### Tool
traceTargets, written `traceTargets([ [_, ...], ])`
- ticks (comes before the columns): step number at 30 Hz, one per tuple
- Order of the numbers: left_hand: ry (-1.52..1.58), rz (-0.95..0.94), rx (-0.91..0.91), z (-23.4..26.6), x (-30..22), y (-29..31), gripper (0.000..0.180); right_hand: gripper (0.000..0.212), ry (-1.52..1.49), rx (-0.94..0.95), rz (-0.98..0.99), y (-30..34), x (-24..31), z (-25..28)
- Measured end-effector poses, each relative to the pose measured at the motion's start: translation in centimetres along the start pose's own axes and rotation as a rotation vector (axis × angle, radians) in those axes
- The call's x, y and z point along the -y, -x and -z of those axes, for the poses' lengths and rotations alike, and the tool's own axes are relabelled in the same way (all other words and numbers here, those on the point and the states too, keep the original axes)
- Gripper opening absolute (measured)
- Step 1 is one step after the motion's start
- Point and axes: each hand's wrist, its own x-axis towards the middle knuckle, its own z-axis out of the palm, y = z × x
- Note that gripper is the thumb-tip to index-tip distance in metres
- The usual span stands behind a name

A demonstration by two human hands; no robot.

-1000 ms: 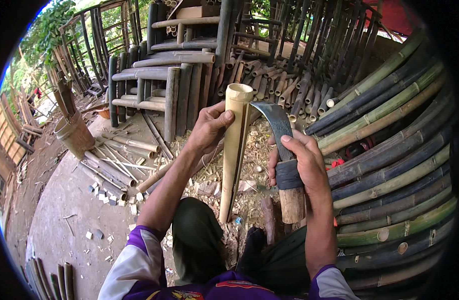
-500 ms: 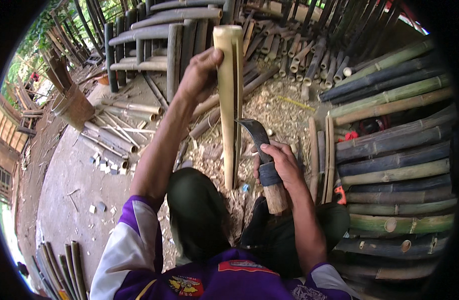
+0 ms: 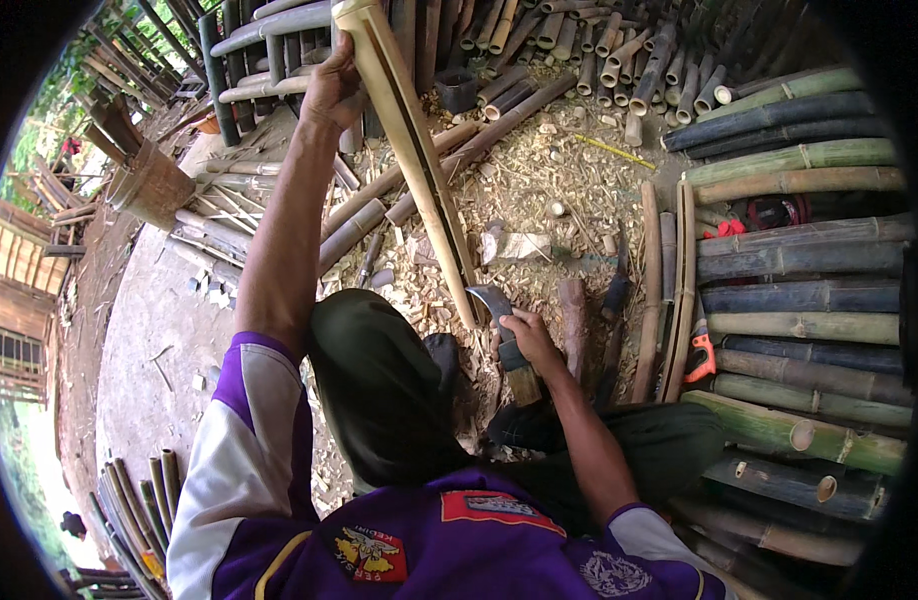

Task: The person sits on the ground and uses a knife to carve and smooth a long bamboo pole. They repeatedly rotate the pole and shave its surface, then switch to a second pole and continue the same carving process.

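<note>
My left hand [image 3: 334, 95], raised at the upper left, is closed round the upper part of a pale bamboo pole [image 3: 413, 165]. A long dark split runs down the pole, which slants toward the ground between my legs. Its lower end comes down among the shavings near my foot. In my right hand [image 3: 531, 342] is a billhook, its dark curved blade [image 3: 494, 302] beside the pole's lower end. Whether blade and bamboo touch, I cannot tell. A dark wrap covers the top of the wooden handle [image 3: 522, 388], and my fingers close round it.
Shavings [image 3: 539, 200] cover the ground ahead. Thick bamboo poles [image 3: 799, 325] lie in rows at the right, beside an orange-handled saw [image 3: 700, 360]. Cut bamboo lengths [image 3: 669, 75] are piled at the back. A bucket [image 3: 151, 195] stands at the left, a dark tub [image 3: 457, 90] farther back.
The bamboo has gone from nearly upright to slanted, its top shifting left and up with my left hand. The billhook has moved down toward the pole's lower end.
</note>
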Motion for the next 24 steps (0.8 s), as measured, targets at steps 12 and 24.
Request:
traceTargets([
  [12, 0.074, -0.072, 0.031, 5.5, -2.6, -0.1, 0.055, 0.019, 0.204, 0.021, -0.009, -3.8, -13.1, 8.0],
  [24, -0.2, -0.172, 0.362, -12.2, -4.0, 10.0, 0.058, 0.028, 0.483, -0.137, 0.751, 10.0, 22.3, -4.4],
])
